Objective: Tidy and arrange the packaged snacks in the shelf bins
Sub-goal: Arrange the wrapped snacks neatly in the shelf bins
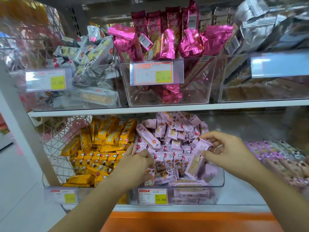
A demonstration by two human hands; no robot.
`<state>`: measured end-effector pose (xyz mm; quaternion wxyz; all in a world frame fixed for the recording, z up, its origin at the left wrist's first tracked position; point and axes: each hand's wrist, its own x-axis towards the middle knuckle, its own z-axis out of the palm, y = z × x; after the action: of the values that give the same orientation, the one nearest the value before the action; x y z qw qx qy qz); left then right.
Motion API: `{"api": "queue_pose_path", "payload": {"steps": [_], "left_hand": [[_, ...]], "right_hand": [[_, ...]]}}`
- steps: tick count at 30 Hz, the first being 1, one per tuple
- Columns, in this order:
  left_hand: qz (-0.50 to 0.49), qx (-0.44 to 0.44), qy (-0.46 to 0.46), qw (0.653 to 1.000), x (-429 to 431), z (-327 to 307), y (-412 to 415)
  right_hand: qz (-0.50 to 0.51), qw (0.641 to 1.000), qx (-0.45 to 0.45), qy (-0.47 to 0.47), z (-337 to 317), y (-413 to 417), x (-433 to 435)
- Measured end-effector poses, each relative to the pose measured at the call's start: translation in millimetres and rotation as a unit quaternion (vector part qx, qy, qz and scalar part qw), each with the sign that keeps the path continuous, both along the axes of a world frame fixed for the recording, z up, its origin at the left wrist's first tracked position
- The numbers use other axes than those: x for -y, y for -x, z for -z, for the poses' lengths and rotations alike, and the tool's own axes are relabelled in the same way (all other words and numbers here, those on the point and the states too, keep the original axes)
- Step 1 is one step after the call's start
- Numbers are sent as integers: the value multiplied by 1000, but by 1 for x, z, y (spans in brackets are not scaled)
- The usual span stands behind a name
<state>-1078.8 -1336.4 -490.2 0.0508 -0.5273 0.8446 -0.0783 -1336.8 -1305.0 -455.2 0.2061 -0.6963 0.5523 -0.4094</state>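
A clear bin [220, 180] on the lower shelf is heaped with lilac snack packets [172, 131]. My left hand [135, 164] reaches into its front left corner, fingers curled round a lilac packet [150, 173] at the front. My right hand [229, 151] is over the bin's right side and pinches a longer lilac packet [199, 156] between thumb and fingers, tilted with its back label showing. To the left stands a bin of yellow packets [100, 148].
The upper shelf holds clear bins of white cartoon packets [87, 52], magenta foil packets [167, 44] and silver packets [267, 30]. Price tags [153, 195] hang on the bin fronts. More lilac and patterned packets [275, 156] lie at the lower right. An orange ledge [184, 221] runs below.
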Motion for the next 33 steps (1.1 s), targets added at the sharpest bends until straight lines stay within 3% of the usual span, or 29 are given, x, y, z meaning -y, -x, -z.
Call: {"api": "queue_pose_path", "payload": {"steps": [5,10,17,21,29,33], "left_hand": [[2,-29,-24,999,-2,0,0],[-3,-57,-29,998,-6,-1,-1],[-18,-133,-59,989,-6,-9,-13],[-19,-193,-65,979,-10,-14,-18],[-26,-380,-30,924,-25,-23,-36],[-47,-481,-2,876,-21,-12,-40]], "right_hand": [[-39,997,-20,-68,5,-2,-1],[-33,996,-44,-66,12,-14,2],[-39,981,147,-120,15,-38,7],[-90,962,176,-189,15,-50,9],[-117,967,109,-196,5,-44,6],[-94,964,185,-165,5,-45,7]]}}
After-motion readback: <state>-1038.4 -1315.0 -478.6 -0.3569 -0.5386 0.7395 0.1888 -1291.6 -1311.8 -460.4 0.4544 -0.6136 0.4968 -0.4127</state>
